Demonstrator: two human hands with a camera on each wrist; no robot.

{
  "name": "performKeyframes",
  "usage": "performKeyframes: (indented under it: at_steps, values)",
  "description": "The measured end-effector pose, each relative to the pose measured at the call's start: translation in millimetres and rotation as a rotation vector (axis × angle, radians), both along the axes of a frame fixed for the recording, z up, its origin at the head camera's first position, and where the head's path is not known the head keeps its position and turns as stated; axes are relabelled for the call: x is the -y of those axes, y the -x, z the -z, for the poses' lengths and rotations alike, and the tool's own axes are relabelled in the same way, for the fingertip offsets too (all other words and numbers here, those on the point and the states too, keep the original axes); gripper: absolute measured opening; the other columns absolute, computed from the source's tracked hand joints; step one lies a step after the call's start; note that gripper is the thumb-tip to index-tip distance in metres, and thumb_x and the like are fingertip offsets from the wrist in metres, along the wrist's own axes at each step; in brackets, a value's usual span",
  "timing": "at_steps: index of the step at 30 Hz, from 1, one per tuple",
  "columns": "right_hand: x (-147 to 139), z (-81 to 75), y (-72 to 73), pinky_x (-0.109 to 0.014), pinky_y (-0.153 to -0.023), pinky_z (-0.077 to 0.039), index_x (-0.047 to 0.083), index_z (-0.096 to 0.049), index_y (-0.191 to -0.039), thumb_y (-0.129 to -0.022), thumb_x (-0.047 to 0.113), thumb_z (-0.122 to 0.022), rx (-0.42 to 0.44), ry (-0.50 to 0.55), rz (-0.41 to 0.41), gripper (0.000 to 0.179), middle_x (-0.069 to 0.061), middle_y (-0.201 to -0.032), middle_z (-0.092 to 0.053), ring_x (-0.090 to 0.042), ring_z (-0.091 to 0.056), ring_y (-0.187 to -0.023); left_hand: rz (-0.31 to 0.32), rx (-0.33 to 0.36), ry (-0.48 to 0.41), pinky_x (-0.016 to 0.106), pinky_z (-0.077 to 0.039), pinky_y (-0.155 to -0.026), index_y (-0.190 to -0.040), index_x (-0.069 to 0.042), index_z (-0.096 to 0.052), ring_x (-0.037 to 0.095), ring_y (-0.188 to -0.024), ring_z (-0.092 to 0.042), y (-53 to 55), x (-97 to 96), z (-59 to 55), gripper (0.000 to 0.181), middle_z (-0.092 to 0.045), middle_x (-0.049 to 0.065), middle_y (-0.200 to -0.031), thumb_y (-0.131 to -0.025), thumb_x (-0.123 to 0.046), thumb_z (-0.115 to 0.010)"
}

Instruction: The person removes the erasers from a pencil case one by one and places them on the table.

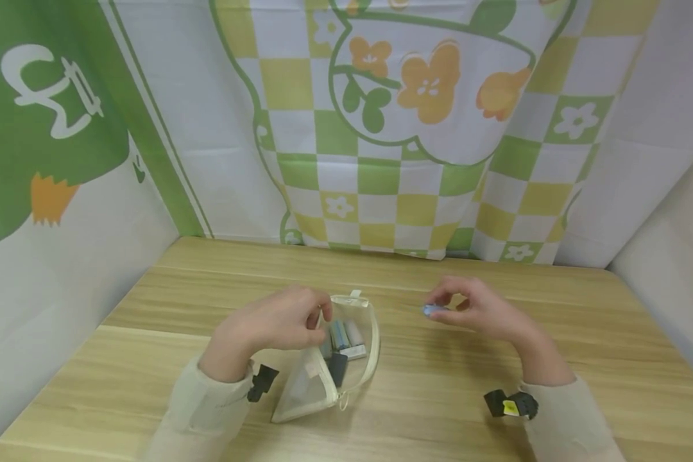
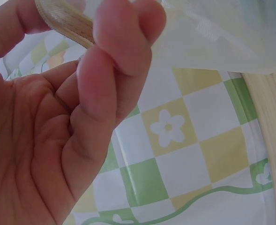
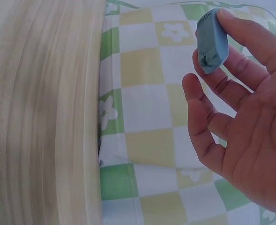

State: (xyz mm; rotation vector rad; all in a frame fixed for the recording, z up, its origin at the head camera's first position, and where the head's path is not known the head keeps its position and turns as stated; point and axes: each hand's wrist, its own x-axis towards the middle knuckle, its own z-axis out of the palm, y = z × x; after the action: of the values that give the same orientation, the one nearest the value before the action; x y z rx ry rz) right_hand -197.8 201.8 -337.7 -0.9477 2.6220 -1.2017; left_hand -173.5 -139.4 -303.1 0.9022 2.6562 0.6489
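A pale mesh zip pouch point(image 1: 303, 394) stands unzipped on the table, its mouth held wide. My left hand point(image 1: 271, 322) pinches the pouch's rim between thumb and fingers; the cream zipper edge point(image 2: 72, 22) shows in the left wrist view. Inside the pouch lie several small blocks, among them a blue-and-white block point(image 1: 339, 335), a white one point(image 1: 355, 352) and a dark one point(image 1: 337, 367). To the right of the pouch, my right hand point(image 1: 482, 312) holds a worn blue eraser point(image 3: 212, 41) between thumb and fingertips, raised above the table.
The wooden table point(image 1: 439, 410) reaches back to a hanging cloth point(image 1: 381, 192) with green and yellow checks. Another printed cloth point(image 1: 63, 212) hangs at the left, and a pale wall point(image 1: 670, 237) borders the right side.
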Motion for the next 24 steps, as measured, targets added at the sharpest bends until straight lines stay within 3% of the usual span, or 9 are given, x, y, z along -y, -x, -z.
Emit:
performKeyframes:
  at_steps: [12, 24]
  values:
    - [-7.4, 4.2, 2.5, -0.028, -0.076, -0.054, 0.014, -0.073, -0.104, -0.092, 0.018, -0.07, -0.003, -0.041, 0.004, 0.013, 0.0, -0.099, -0.065, -0.008, -0.056, -0.093, -0.01, 0.025, -0.006, 0.021, -0.032, -0.052, -0.108, -0.002, -0.065, 0.007, -0.055, -0.037, -0.5, 2.4, 0.8, 0.027, -0.045, -0.005, -0.064, -0.082, -0.007, -0.061]
    - [-16.1, 6.5, 7.3, -0.027, -0.073, -0.052, 0.011, -0.074, -0.104, -0.091, 0.016, -0.07, 0.007, -0.053, -0.005, 0.015, -0.001, -0.096, -0.065, -0.008, -0.055, -0.091, 0.002, 0.002, -0.004, 0.021, -0.034, -0.053, -0.106, -0.003, -0.066, 0.007, -0.057, -0.04, 1.2, 3.2, 2.3, 0.026, -0.048, -0.004, -0.066, -0.081, -0.008, -0.061]
